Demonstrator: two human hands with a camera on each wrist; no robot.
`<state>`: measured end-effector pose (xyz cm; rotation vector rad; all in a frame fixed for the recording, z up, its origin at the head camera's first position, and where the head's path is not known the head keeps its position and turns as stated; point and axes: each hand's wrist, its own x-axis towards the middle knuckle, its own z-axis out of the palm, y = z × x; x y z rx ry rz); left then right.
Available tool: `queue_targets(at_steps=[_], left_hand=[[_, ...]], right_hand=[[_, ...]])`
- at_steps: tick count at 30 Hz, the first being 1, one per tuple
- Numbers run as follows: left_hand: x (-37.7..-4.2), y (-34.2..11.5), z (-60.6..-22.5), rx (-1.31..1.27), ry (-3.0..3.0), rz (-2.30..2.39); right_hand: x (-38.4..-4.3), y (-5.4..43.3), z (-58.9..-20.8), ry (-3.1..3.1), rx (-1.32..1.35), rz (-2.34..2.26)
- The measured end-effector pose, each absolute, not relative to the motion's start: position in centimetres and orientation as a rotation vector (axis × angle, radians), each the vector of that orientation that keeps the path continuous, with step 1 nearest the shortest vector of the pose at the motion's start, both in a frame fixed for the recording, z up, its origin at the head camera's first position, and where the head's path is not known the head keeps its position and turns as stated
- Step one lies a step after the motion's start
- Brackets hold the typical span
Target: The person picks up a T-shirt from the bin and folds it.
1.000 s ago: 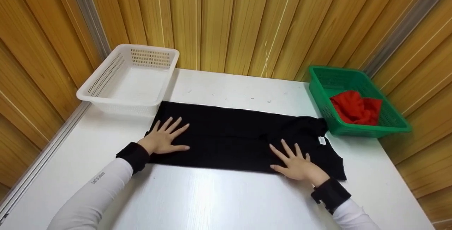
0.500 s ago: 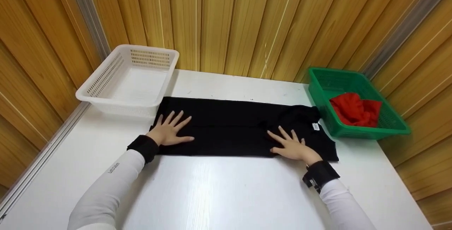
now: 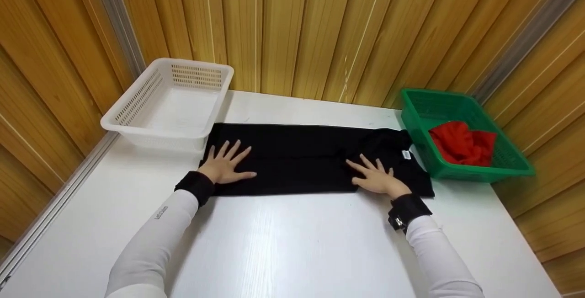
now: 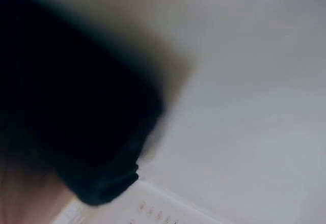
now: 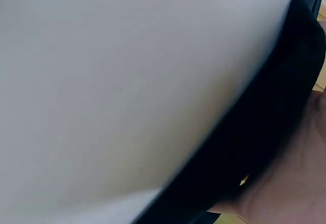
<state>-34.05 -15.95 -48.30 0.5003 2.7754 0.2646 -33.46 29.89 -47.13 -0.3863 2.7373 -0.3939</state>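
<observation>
A black shirt (image 3: pixel 297 151) lies folded into a long flat strip across the table, a small white label (image 3: pixel 406 154) at its right end. Fingers spread, my left hand (image 3: pixel 222 168) rests flat on the shirt's left end. My right hand (image 3: pixel 375 179) touches the fabric nearer the label, its fingers extended and pointing up and left. Neither hand grips the cloth. Blurred black material and a bit of skin (image 4: pixel 25 193) fill the left side of the left wrist view. The right wrist view shows a black band against the skin of my hand (image 5: pixel 285 183).
A white plastic basket (image 3: pixel 167 131) stands at the back left, close to the shirt's corner. At the back right, a green basket (image 3: pixel 480 173) holds a red cloth (image 3: pixel 464 145). Wood-patterned panels (image 3: pixel 283 33) rise behind the white table (image 3: pixel 292 243).
Both hands and the black shirt have slid away from me, toward the back of the table. The shirt's front edge now lies farther up the table. The baskets have stayed in place.
</observation>
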Motion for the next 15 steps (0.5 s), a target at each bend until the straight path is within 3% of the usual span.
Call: queue_targets(at_steps=[8,15], left_hand=[[-34.4,-16.0,-48.6,0.501,2.784,0.249],[-33.9,-15.9,-48.4,0.496,2.793,0.258]], right_hand=[[-31.7,25.7,-46.5,2.948,-0.315,-0.059],[-31.1,22.5,-46.4,2.879,-0.104,-0.150]])
